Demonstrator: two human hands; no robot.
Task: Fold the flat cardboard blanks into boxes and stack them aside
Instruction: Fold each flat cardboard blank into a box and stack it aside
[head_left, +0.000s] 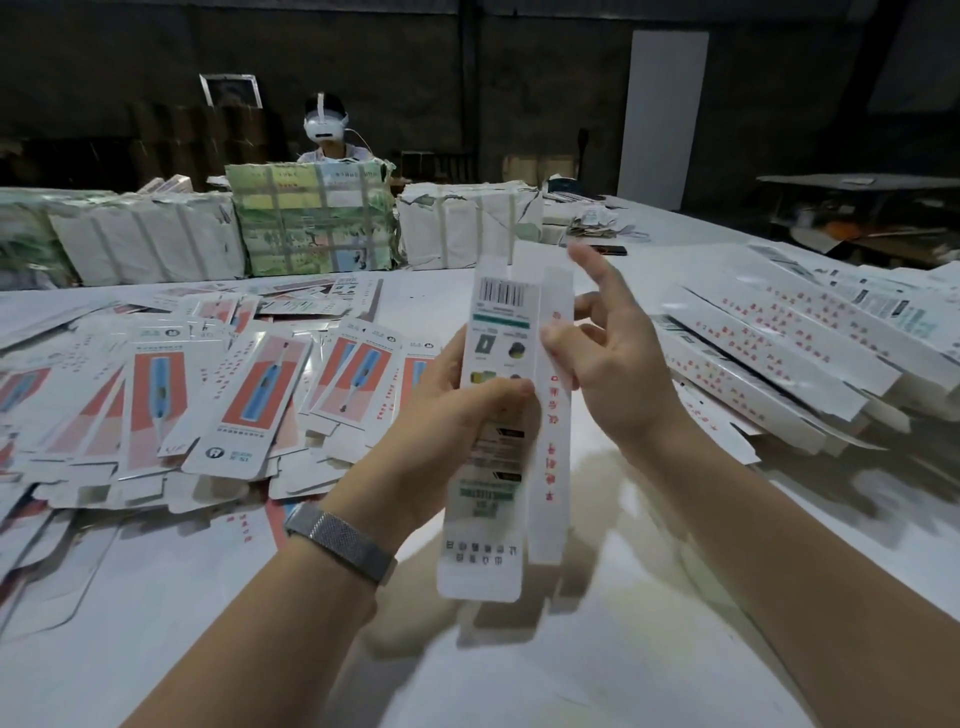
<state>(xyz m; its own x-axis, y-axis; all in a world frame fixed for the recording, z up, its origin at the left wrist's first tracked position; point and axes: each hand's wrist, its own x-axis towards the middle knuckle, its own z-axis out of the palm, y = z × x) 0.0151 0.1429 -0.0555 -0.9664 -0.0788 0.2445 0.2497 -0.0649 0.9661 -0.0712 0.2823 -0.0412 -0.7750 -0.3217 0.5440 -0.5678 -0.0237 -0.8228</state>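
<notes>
A long narrow white box (498, 457), printed with a barcode and red characters, stands upright above the table in the middle of the head view. My left hand (457, 410) grips its middle from the left, thumb across the printed face. My right hand (608, 358) touches its right side panel with thumb and lower fingers, while the index finger points up, free. A spread heap of flat blanks (208, 395) showing a blue and orange picture covers the table on the left. Folded boxes (779, 353) lie stacked on the right.
Wrapped paper bundles (311, 218) line the far side of the white table (519, 665). A person wearing a white headset (324, 127) sits behind them. A dark phone (610, 250) and loose scraps lie at the back right. A low platform stands further right.
</notes>
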